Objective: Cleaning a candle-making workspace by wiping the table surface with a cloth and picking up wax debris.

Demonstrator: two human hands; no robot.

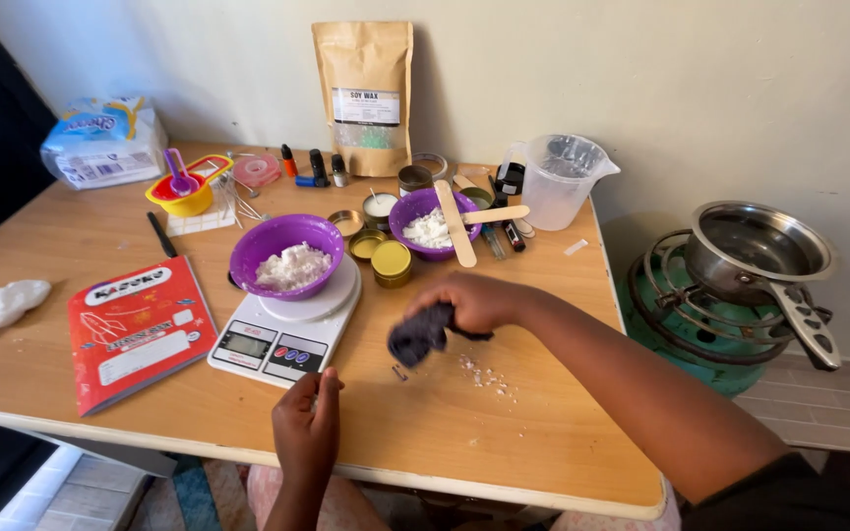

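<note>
Wiping underway: right hand (479, 300), grip closed on a dark cloth (419, 334), just right of the kitchen scale (282, 334). White crumbs (484, 377) right of the scale, uncleared. Left hand (307, 423) loosely curled, empty, below it. Likely next: sweeping crumbs together.

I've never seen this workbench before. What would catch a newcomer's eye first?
Probably the purple plastic bowl of white flakes on the white digital kitchen scale, mid-table. Just right of it, the right hand grips a dark crumpled cloth above scattered white crumbs. A tall brown paper pouch stands against the wall behind.
</note>
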